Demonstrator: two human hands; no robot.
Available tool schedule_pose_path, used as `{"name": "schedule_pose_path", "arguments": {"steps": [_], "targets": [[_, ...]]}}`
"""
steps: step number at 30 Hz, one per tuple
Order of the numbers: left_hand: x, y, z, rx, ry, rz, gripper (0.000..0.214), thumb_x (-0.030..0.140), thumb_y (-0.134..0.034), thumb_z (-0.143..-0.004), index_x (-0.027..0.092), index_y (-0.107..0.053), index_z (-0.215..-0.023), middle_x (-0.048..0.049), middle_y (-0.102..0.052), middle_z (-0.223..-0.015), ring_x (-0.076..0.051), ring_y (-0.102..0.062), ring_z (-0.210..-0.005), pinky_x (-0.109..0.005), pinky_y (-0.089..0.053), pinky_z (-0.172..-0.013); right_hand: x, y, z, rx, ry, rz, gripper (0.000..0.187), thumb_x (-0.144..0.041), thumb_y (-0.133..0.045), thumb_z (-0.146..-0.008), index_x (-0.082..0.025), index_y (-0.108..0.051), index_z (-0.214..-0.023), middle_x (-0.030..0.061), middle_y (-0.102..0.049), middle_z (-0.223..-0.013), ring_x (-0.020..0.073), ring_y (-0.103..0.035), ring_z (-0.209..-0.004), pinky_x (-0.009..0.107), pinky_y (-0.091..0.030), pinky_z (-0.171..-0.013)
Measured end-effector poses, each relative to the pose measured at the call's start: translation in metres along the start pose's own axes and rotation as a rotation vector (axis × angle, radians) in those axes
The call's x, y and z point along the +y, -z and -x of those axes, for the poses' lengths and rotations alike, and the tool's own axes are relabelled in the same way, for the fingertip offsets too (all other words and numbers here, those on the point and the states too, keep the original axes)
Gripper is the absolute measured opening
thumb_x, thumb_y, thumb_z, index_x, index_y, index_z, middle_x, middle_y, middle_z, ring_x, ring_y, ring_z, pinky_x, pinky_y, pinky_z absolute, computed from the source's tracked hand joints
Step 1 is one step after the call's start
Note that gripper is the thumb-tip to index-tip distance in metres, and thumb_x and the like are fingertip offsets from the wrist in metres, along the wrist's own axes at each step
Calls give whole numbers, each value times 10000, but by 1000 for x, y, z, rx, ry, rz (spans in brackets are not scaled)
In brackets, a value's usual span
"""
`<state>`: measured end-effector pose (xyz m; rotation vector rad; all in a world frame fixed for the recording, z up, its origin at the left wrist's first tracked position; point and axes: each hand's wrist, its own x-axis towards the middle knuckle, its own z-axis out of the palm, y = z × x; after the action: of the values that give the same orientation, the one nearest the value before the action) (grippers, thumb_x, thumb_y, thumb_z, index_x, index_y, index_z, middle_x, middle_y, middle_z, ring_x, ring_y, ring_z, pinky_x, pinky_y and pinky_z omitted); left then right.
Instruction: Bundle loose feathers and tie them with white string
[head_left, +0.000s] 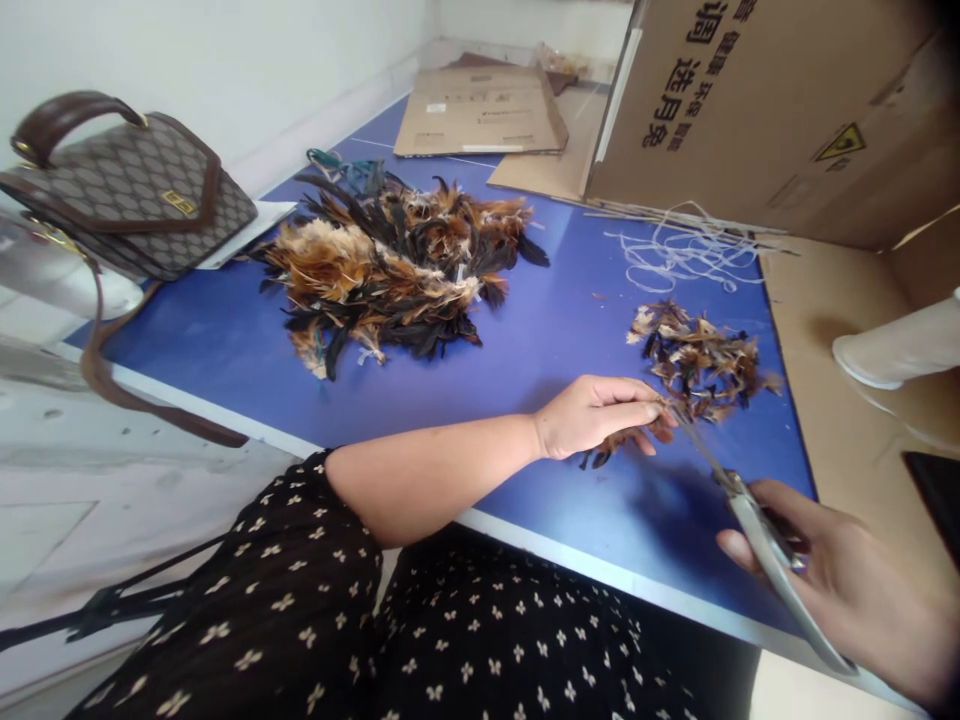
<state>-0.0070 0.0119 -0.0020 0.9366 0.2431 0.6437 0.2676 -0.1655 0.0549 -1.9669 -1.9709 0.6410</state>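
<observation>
Smooth blue table (525,340) carries a fluffy brown-black feather heap (390,270) well beyond the left hand (592,415), whose fingers pinch a small wispy tuft (609,447). Fingers of the right hand (847,580) clench steel scissors (757,525), blades meeting the tuft; a scrap pile (697,360) lies just past.

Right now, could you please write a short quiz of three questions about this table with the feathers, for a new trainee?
1. True or false: the right hand holds the scissors.
2. The table top is: A. green B. blue C. red.
3. Fill in: the left hand pinches a small bunch of ____.

Key: 1 true. 2 B. 3 feathers.
</observation>
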Motion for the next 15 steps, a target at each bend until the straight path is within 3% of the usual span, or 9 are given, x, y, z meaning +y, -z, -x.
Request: {"name": "schedule_pose_path", "arguments": {"steps": [3,8,15], "targets": [[3,-2,1,-38,-24,-19,290,409,-917,-989,126,-856,-1010,-119,-762,-1110,-196,-797,-950,-370,-694,-867,-8,2,-6,-135,3,-92,423,-719,-773,-965,-301,-719,-920,-22,-620,-623,215,-601,-493,322,-499,-407],[13,-5,4,-104,43,-121,196,301,-864,-1033,117,-851,-967,-93,-741,-1088,-153,-804,-873,-331,-678,-892,-20,2,-11,-43,66,-80,469,-738,-803,-936,-276,-745,-877,-12,-644,-626,196,-604,-489,302,-498,-415],[10,-5,5,-157,43,-88,217,336,-884,-1018,120,-876,-996,-111,-763,-1091,-202,-817,-964,-380,-700,-967,-19,-1,-6,-26,44,-152,483,-738,-847,-906,-257,-806,-880,14,-655,-636,214,-589,-526,316,-489,-418]]}}
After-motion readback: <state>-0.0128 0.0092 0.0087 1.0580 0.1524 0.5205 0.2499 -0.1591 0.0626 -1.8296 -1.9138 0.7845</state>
